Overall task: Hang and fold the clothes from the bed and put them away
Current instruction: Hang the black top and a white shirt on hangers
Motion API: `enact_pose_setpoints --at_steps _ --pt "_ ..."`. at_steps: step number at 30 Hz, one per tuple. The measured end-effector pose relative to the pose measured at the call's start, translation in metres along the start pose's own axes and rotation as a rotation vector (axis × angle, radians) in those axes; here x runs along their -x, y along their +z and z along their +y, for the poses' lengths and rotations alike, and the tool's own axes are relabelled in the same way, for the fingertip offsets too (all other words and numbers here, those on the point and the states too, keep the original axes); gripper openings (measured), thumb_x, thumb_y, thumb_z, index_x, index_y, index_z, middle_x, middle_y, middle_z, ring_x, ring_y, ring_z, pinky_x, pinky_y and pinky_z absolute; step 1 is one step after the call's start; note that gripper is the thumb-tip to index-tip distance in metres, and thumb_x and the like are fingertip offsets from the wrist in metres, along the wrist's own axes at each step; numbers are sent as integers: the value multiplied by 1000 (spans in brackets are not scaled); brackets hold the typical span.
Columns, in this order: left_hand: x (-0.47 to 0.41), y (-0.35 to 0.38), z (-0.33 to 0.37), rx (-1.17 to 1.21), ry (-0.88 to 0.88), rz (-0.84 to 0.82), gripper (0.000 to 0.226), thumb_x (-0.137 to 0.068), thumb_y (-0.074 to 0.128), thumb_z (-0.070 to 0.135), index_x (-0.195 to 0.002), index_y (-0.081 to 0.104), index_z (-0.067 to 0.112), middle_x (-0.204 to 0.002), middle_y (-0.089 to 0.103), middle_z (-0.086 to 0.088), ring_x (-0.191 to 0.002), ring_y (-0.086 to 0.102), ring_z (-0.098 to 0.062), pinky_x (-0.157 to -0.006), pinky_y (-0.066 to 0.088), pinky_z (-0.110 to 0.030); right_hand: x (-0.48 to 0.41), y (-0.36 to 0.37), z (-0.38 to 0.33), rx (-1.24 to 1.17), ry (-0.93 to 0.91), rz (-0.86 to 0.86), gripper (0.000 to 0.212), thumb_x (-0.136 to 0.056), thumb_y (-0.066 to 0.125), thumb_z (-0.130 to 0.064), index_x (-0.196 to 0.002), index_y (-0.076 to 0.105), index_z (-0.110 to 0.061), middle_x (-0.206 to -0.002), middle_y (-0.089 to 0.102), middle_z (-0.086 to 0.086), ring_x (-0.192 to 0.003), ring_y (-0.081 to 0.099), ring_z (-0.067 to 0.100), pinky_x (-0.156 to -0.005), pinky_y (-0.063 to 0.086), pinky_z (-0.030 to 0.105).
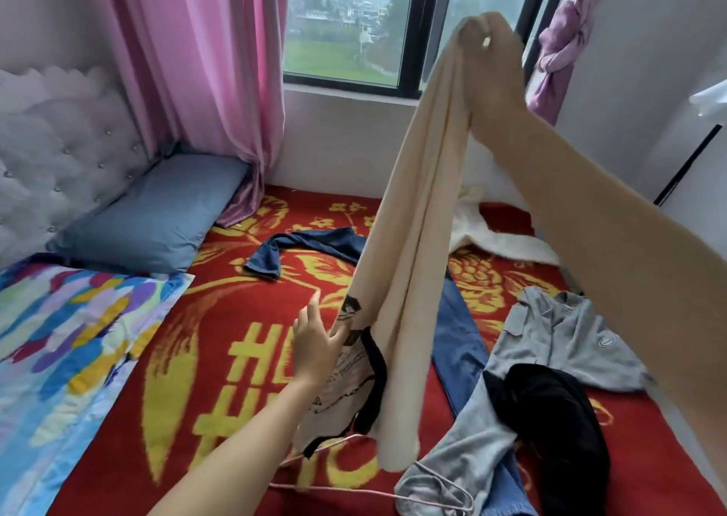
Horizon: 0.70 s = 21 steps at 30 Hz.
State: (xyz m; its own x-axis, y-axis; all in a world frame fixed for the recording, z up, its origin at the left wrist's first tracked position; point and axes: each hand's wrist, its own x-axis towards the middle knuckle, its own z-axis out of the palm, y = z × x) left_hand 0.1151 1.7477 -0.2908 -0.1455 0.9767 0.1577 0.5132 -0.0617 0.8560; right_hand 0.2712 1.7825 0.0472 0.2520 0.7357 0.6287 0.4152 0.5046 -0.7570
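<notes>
My right hand (pixel 489 49) is raised high in front of the window and pinches the top of a cream T-shirt (pixel 417 216) with a black-trimmed print, which hangs down over the bed. My left hand (pixel 314 342) is low, fingers straight, and touches the shirt's lower left edge. On the red and yellow blanket (pixel 220 350) lie blue jeans (pixel 460 330), a grey garment (pixel 558 342), a black garment (pixel 558 409) and a white fluffy garment (pixel 495 240). A pink hanger (pixel 429 492) lies under the shirt's hem near the bed's front.
A blue pillow (pixel 157 220) and a multicoloured quilt (pixel 63 342) sit at the left by the tufted headboard (pixel 59 141). Pink curtains (pixel 204 63) hang left of the window (pixel 354 27); a knotted purple curtain (pixel 562 55) hangs at its right.
</notes>
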Motion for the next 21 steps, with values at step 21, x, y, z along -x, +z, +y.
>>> enact_pose_setpoints --at_steps 21 --pt "1 48 76 236 -45 -1193 107 -52 38 94 -115 58 9 -99 66 6 -85 63 -1 -81 50 -21 -14 -72 69 -273 351 -22 22 -98 45 -20 -77 51 -21 -53 49 -10 -49 48 5 -52 44 19"
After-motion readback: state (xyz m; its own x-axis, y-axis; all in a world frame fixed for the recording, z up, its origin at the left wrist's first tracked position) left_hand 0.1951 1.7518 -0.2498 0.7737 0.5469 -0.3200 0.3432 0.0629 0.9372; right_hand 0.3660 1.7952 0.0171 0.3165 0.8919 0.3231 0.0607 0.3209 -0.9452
